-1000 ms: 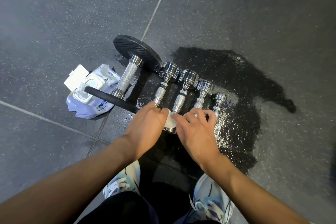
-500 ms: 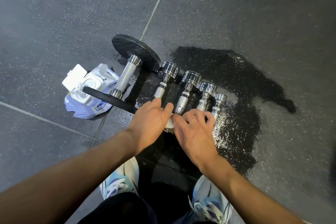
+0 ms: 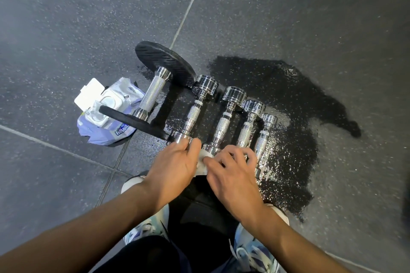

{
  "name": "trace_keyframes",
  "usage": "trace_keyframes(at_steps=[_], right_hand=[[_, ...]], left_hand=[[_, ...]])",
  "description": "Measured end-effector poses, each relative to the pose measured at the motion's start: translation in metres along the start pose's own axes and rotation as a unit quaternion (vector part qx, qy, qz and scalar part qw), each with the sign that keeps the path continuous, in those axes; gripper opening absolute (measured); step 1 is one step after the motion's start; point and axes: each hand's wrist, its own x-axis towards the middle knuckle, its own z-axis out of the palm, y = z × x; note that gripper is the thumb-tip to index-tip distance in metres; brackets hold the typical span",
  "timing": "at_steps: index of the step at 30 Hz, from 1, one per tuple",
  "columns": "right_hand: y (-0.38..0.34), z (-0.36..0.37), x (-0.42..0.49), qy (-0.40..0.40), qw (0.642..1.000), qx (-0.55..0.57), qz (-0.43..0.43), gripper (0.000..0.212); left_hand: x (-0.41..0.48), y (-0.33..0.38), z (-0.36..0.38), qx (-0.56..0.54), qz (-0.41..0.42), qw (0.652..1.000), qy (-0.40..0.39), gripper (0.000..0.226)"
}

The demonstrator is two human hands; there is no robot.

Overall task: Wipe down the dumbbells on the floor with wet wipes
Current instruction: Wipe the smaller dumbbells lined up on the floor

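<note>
Left hand (image 3: 175, 162), right hand (image 3: 233, 175) pinching wipe (image 3: 202, 165), dumbbell (image 3: 222, 126) end

cam: one wide-angle head-worn view | aim: looked forward and steeply down at the dark grey speckled rubber floor (image 3: 288, 17) | range: close; left hand (image 3: 175, 166) and right hand (image 3: 233, 175) sat just below centre, forearms ran up from the bottom edge

Narrow gaps between chrome dumbbells (image 3: 223, 122)

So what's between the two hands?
A white wipe, held by the left hand and right hand at the near end of a chrome dumbbell, seen in the head view.
</note>
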Motion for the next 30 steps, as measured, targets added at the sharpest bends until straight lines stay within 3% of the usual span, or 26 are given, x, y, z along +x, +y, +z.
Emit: trace_keyframes(at_steps=[4, 6, 10, 14, 19, 26, 30], right_hand=[[0.005, 0.0, -0.008, 0.024, 0.999, -0.017, -0.019, 0.021], [0.01, -0.001, -0.009, 0.036, 0.999, -0.014, -0.001, 0.02], [0.019, -0.004, 0.001, 0.039, 0.999, -0.014, 0.036, 0.019], [0.023, -0.002, 0.016, 0.041, 0.997, -0.007, 0.066, 0.02], [0.027, 0.001, 0.034, 0.038, 0.994, 0.02, 0.102, 0.015], [0.046, 0.002, 0.068, 0.015, 0.996, -0.052, 0.074, 0.017], [0.053, -0.001, 0.092, 0.061, 0.991, -0.091, 0.075, 0.017]], left_hand=[[-0.004, 0.004, -0.011, -0.06, -0.003, 0.998, -0.013, 0.025], [0.0, 0.008, -0.018, -0.059, 0.003, 0.998, 0.017, 0.022], [0.014, 0.014, -0.026, -0.001, 0.031, 0.996, 0.08, 0.033], [0.028, 0.011, -0.021, 0.021, 0.057, 0.996, 0.071, 0.045], [0.043, 0.003, -0.021, 0.028, 0.062, 0.991, 0.111, 0.037], [0.072, -0.008, -0.018, 0.062, 0.083, 0.992, 0.073, 0.028], [0.092, -0.009, -0.03, 0.069, 0.084, 0.992, 0.062, 0.03]])
